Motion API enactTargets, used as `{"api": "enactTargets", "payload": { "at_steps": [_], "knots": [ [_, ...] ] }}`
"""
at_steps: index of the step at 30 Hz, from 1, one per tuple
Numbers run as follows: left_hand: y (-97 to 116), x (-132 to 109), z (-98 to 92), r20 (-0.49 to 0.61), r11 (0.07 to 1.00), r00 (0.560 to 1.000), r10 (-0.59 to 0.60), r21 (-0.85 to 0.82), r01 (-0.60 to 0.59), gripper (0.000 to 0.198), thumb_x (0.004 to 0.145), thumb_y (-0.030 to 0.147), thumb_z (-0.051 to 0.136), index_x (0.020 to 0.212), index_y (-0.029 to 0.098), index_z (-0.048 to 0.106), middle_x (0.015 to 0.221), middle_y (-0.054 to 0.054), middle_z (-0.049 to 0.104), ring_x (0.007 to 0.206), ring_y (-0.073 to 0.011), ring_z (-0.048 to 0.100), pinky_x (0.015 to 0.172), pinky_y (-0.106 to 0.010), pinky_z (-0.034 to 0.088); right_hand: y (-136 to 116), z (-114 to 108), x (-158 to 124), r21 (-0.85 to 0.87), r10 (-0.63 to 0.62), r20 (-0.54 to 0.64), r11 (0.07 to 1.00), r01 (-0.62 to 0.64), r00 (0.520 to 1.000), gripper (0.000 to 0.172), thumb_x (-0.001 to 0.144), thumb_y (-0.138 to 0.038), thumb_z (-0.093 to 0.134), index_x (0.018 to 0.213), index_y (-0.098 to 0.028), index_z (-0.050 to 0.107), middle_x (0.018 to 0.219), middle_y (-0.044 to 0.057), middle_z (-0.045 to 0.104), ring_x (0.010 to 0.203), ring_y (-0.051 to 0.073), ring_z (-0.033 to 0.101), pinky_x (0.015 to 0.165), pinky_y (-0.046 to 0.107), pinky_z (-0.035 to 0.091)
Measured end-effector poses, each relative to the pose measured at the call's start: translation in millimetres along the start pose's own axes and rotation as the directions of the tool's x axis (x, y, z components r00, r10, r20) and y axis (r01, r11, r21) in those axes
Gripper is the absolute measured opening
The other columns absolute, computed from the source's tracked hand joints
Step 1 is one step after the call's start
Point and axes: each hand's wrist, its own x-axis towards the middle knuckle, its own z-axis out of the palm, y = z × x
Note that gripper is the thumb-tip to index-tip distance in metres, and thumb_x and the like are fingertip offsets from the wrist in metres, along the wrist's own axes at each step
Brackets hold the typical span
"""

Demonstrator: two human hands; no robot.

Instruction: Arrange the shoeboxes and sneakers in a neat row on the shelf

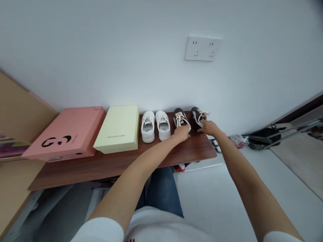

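Observation:
A pair of black sneakers with cream laces stands at the right end of a dark wooden shelf (106, 164), toes toward the wall. My left hand (181, 132) is closed on the heel of the left black sneaker (179, 117). At the heel of the right black sneaker (197, 115), my right hand (209, 127) has its fingers curled round the shoe. Both arms reach forward over the shelf.
A pair of white sneakers (155, 125) stands just left of the black pair. Further left lie a pale yellow shoebox (118, 128) and a pink shoebox (67, 132). A wall socket (202, 48) is above. Bags (262, 136) lie on the floor at right.

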Motion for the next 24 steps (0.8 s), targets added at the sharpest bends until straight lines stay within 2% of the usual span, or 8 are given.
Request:
{"api": "enactTargets", "payload": {
  "at_steps": [3, 6, 14, 24],
  "knots": [
    [2, 9, -15.6, 0.044, 0.989, 0.997, 0.065, 0.129, -0.07, 0.049, 0.085, 0.031, 0.072, 0.126, 0.016, 0.051, 0.121, -0.017, 0.068, 0.119, -0.0314, 0.063, 0.096, -0.039, 0.05, -11, -10, -3, -0.142, -0.032, 0.048, 0.989, 0.038, 0.998, 0.039, 0.079, -0.039, 0.077, 0.111, -0.021, 0.063, 0.103, 0.011, 0.075, 0.1, 0.03, 0.069, 0.081, 0.032, 0.046],
    [5, 14, -21.4, 0.065, 0.973, 0.994, 0.09, 0.208, -0.102, 0.05, 0.084, 0.028, 0.073, 0.126, 0.015, 0.051, 0.12, -0.018, 0.068, 0.119, -0.0324, 0.063, 0.099, -0.041, 0.049, -22, -12, -5, -0.208, -0.058, 0.084, 0.975, 0.075, 0.995, 0.037, 0.081, -0.037, 0.075, 0.111, -0.021, 0.062, 0.106, 0.012, 0.074, 0.101, 0.029, 0.069, 0.081, 0.032, 0.045],
    [14, 23, -15.7, 0.078, 0.974, 0.994, 0.074, 0.207, -0.088, 0.05, 0.083, 0.027, 0.074, 0.127, 0.015, 0.053, 0.122, -0.018, 0.068, 0.12, -0.0312, 0.064, 0.1, -0.04, 0.05, -30, -3, 0, -0.247, -0.083, 0.117, 0.963, 0.11, 0.99, 0.037, 0.082, -0.033, 0.075, 0.112, -0.019, 0.06, 0.111, 0.014, 0.073, 0.105, 0.029, 0.068, 0.085, 0.033, 0.044],
    [14, 33, -13.2, 0.077, 0.968, 0.994, 0.075, 0.232, -0.092, 0.05, 0.081, 0.025, 0.077, 0.125, 0.015, 0.057, 0.12, -0.017, 0.07, 0.116, -0.0301, 0.066, 0.097, -0.038, 0.052, -31, 4, 4, -0.286, -0.057, 0.129, 0.954, 0.092, 0.99, 0.036, 0.083, -0.032, 0.074, 0.112, -0.018, 0.059, 0.113, 0.016, 0.072, 0.105, 0.029, 0.068, 0.087, 0.035, 0.043]
  ]
}}
